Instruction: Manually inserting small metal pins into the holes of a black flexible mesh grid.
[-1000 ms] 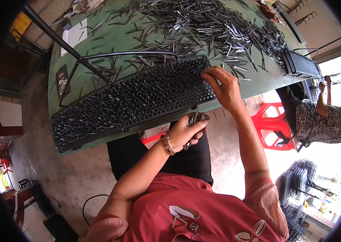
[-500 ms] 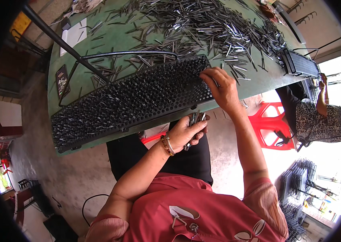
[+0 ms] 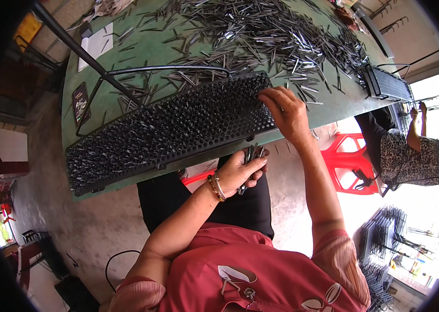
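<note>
A long black perforated rack [image 3: 257,120] lies slantwise along the near edge of the green table. Dark slim metal pieces [image 3: 147,135] stand packed in most of its holes, while bare holes show towards its right end. Below the rack, my left hand [image 3: 234,174] is closed round a bundle of slim metal pieces [image 3: 251,154], their ends poking up past the thumb. My right hand [image 3: 290,117] is over the rack's right end, thumb and fingers pinched together among the holes. Whatever lies between those fingertips is too small to make out.
Loose metal pieces [image 3: 292,44] cover the far part of the table [image 3: 141,39]. A bent black bar [image 3: 82,57] rises from the rack. At the right are another rack [image 3: 388,83], a red plastic stool [image 3: 352,161] and a person in a patterned top [image 3: 419,156].
My right hand has shifted very slightly at the rack's right end, fingers still pinched. My left hand keeps the bundle in nearly the same place. The person at the right has moved their arms.
</note>
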`<state>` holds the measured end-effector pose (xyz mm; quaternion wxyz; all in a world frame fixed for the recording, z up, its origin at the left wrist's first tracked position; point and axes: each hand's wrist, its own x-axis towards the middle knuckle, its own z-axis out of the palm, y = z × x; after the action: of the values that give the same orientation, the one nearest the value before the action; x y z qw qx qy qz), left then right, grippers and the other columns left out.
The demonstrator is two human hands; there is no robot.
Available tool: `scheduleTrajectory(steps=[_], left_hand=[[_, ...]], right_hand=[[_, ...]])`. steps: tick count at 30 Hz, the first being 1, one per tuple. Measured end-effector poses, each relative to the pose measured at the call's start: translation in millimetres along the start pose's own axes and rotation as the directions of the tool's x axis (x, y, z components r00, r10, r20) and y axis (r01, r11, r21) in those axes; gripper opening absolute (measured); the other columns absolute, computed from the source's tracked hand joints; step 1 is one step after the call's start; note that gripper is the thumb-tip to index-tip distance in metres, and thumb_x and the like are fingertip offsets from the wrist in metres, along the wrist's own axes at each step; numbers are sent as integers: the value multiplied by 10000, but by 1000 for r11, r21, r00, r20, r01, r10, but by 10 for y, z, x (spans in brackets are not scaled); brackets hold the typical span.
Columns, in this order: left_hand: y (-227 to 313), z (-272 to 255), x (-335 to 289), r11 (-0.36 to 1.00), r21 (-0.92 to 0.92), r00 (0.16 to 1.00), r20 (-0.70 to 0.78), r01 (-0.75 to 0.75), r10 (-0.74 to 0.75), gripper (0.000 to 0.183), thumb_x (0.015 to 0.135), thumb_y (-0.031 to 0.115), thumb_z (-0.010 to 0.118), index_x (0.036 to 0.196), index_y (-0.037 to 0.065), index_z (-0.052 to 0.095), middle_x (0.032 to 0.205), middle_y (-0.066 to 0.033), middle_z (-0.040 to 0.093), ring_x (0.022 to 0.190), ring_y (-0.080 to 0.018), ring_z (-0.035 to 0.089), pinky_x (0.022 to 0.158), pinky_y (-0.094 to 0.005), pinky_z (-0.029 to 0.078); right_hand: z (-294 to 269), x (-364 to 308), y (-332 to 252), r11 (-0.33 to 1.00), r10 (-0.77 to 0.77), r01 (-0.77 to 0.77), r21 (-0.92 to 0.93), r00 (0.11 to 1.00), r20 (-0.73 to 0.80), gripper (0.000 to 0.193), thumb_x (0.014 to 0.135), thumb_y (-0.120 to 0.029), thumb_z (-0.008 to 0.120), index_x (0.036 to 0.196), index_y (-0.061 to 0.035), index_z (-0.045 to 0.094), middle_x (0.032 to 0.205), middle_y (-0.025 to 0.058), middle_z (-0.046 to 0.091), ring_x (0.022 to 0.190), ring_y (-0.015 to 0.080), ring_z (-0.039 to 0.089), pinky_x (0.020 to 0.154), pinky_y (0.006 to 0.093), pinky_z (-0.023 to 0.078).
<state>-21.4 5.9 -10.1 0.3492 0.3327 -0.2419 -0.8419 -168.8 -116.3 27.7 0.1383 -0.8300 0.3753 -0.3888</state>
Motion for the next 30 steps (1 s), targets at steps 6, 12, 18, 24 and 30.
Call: scheduleTrajectory(steps=[6,12,18,24,30], left_hand=[[16,6,-11,1000,12,1000,-3,-10,10,227,939,190,537,1112,47,504,818,-22,532,649,-38,439,460,-170,347],[31,40,-19,999,22,999,27,-25,24,253,939,198,539,1131,37,505,824,-24,540,643,-41,451,468,-176,366],[45,83,-4,987,50,988,34,-155,153,197,938,178,537,1069,35,505,827,-47,580,666,-86,567,497,-218,463],[61,54,-4,980,90,984,10,-176,176,217,933,167,546,1095,26,514,843,-52,603,673,-89,579,512,-222,480],[184,60,-53,968,63,970,14,-244,243,215,935,176,547,1085,26,522,845,-50,608,662,-74,569,513,-207,474]], right_hand=[[42,-38,-29,1000,-7,7,-14,998,59,173,793,-25,650,965,-17,665,922,113,647,826,261,625,727,337,493],[75,-71,-33,1000,6,-5,-25,1000,27,168,792,-48,667,958,-25,677,926,103,616,825,255,618,720,326,489],[83,-90,-29,992,87,-91,-84,995,-50,175,793,-58,672,964,-24,681,930,111,599,818,248,606,703,326,483],[38,-99,-145,990,58,-61,-131,998,-26,174,807,-85,672,966,-15,681,929,120,600,811,243,606,715,319,478],[-177,-261,-288,830,293,-428,358,880,373,238,862,-185,656,862,52,666,866,106,627,768,169,593,659,290,469]])
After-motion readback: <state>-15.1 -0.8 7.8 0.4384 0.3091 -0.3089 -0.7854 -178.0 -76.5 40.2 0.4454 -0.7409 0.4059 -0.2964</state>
